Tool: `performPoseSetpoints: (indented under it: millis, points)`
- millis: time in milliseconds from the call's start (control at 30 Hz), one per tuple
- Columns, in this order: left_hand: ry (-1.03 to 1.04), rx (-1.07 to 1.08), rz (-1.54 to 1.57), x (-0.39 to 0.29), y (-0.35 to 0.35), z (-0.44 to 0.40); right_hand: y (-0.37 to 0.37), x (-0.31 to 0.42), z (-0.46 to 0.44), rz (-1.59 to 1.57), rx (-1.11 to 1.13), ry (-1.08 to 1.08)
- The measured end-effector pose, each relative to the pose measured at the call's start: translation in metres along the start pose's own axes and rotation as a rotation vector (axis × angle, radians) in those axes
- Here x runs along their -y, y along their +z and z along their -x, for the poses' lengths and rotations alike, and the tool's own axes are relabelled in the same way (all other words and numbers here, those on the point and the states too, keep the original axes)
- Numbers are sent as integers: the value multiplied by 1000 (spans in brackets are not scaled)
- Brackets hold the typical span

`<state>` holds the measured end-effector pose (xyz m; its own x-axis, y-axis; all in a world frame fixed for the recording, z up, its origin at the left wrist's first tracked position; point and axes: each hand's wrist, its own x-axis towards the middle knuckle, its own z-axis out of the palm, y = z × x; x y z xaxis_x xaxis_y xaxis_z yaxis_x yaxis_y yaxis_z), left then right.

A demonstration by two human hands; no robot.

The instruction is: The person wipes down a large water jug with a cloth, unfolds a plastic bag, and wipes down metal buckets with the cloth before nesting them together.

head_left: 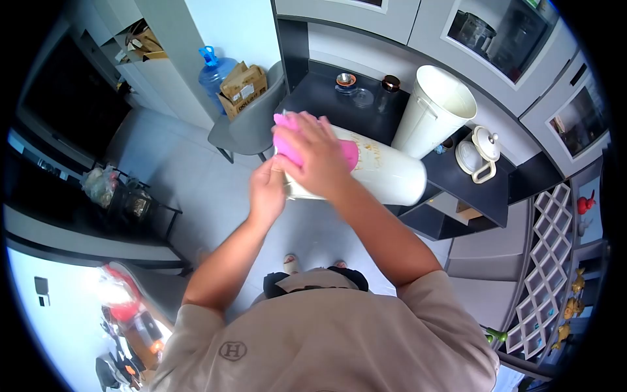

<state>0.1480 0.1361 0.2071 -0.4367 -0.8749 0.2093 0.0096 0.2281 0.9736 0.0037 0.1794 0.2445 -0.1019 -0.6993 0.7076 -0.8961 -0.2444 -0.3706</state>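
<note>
A white cylindrical container [392, 173] lies on its side in front of the dark counter, its closed-looking end to the right. Over its left part, a pink cloth [287, 140] is pressed down by my right hand [317, 153], whose fingers are bent over the cloth. My left hand [268, 186] is closed at the container's left end, close beneath my right hand; its fingertips and what they grip are partly hidden. Brownish marks or lettering show on the container's side beside the cloth.
On the dark counter [313, 98] stand a tall white bin [418, 124], a white kettle [470, 157], a dark-lidded jar [388, 95] and small bowls [346, 80]. A grey chair [255, 127] holds a cardboard box [243, 90], beside a blue water bottle [214, 75].
</note>
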Motion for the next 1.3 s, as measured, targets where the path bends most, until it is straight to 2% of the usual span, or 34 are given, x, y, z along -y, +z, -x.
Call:
performPoseSetpoints:
  millis: [33, 100, 167, 267, 333, 367, 400, 433, 500, 600, 633, 667, 700, 733, 833, 867, 967, 1000, 1100, 1167, 1267, 1300]
  points:
    - [31, -13, -98, -8, -5, 6, -7, -8, 5, 73, 16, 58]
    - [71, -31, -183, -18, -17, 8, -24, -58, 22, 65, 103, 331]
    - [68, -50, -171, -23, -34, 12, -9, -141, 70, -254, 73, 912]
    - [119, 19, -313, -35, -27, 8, 6, -122, 79, -348, -51, 794]
    - [103, 42, -364, -32, -20, 6, 8, -62, 49, -405, -115, 698]
    - [85, 26, -349, -25, -15, 4, 14, -36, 40, -334, -143, 580]
    - [68, 15, -337, -17, -13, 3, 18, -16, 33, -437, -175, 308]
    - [33, -8, -264, -12, -11, 3, 18, -2, 26, -145, -168, 108]
    - [-25, -44, -106, -4, -7, -3, 8, -4, 23, -65, -139, 67]
    - [63, -50, -119, -3, -16, 3, -4, -55, 53, -101, -165, 363]
    - [78, -56, -113, -3, -22, 3, -9, -81, 71, 12, -202, 517]
    - [97, -53, -148, -11, -29, 5, -14, -108, 95, -100, -209, 688]
    - [133, -35, -184, -11, -33, 9, -7, -138, 122, -46, -244, 813]
    - [170, -12, -221, -12, -36, 13, -7, -149, 134, -95, -267, 934]
    - [216, 37, -233, -10, -38, 13, -14, -164, 134, -517, -403, 1199]
    - [218, 54, -222, -9, -38, 13, -15, -182, 137, -758, -479, 1168]
    - [182, 173, -182, 23, -54, 6, -29, -195, 134, -903, -466, 1299]
    - [191, 184, -149, 22, -52, 3, -30, -190, 130, -664, -464, 1246]
    - [177, 219, -68, 18, -44, -2, -37, -177, 123, -305, -522, 1088]
    - [122, 262, -38, 8, -44, -5, -41, -170, 120, -312, -567, 1066]
    - [-89, 484, -150, -5, -62, -20, -46, -149, 115, -238, -623, 994]
    - [-240, 391, -28, -14, -60, -25, -45, -145, 115, -232, -650, 958]
